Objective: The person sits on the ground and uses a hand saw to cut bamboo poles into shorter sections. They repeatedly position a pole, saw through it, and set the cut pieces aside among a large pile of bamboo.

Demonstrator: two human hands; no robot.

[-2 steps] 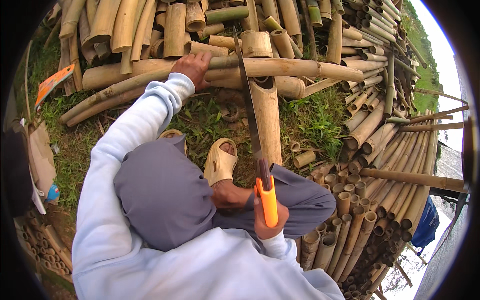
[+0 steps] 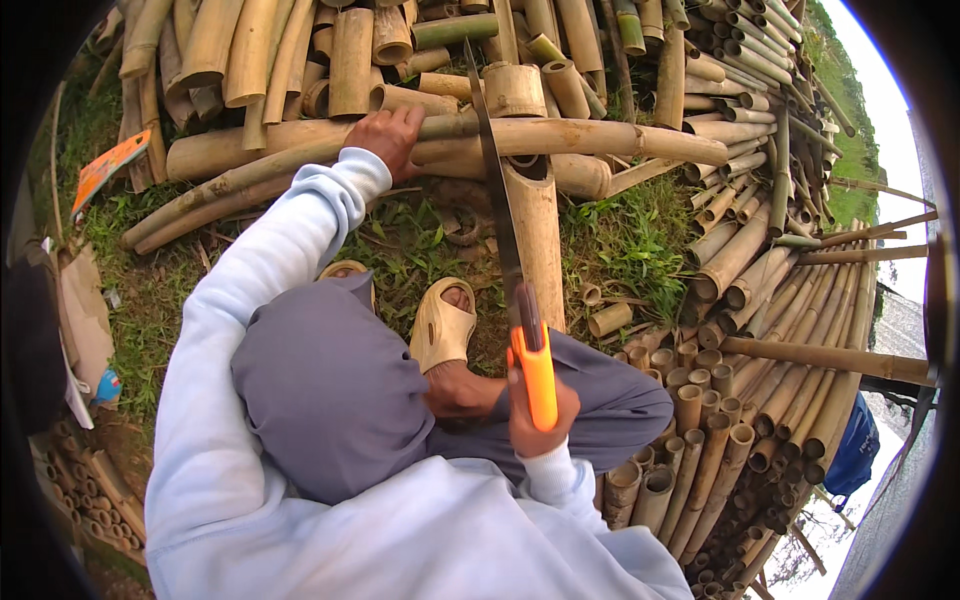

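At the far left, an orange and white flat panel (image 2: 110,172) stands on the grass. To its right, slender, slightly curved tan bamboo poles (image 2: 640,142) lie side by side across the far part of the work area, running from left to right. The bare left hand (image 2: 390,138) reaches over them from the near side, its fingers pressed close together and curled over the bamboo; where its thumb sits, I cannot tell. That hold seems sound, since downward pressure would keep the bamboo from rolling, and the knuckles are best left well to the left of the teeth.

Near the middle, a foot in a cream slip-on sandal (image 2: 438,325) is planted left of the long grey-bladed handsaw with an orange handle (image 2: 540,385). Its blade crosses the poles just right of the left hand; how deep it has bitten is not visible. Long, level strokes with light pressure should suit hollow bamboo, easing off as the wall thins. The right hand (image 2: 548,425) wraps the handle, its fingers curled around it and partly hidden; keeping wrist and blade in line would help.

Right of the blade, a thick tan bamboo length (image 2: 537,245) runs toward the near side. Farther right are stacked cut bamboo tubes (image 2: 715,440) and a dark blue bag (image 2: 852,450).
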